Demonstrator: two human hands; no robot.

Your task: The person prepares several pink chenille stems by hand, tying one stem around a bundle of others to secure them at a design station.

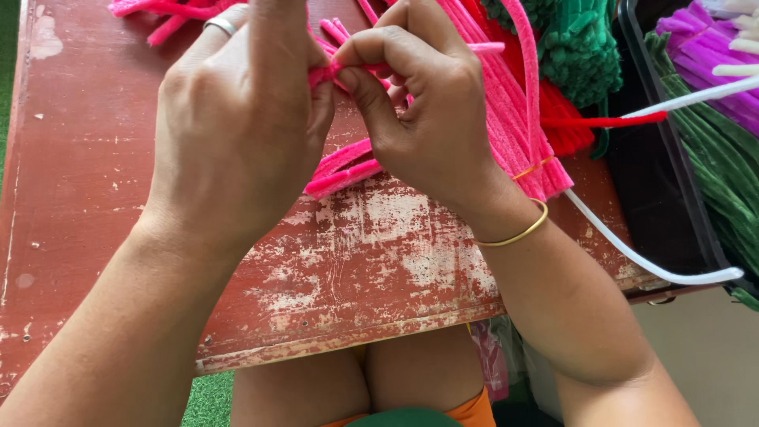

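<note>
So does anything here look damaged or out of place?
Yes: the red table is badly worn, its paint flaked off in pale patches near the front edge. A white pipe cleaner hangs past that edge. The hands pinch pink pipe cleaners.

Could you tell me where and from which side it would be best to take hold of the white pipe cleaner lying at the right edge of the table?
Probably at the white pipe cleaner's bare middle stretch, coming from above and the right. There it curves free across the worn red table and the black tray's edge, apart from the pink bundle. Both the left hand and the right hand are pinching a pink piece.
</note>
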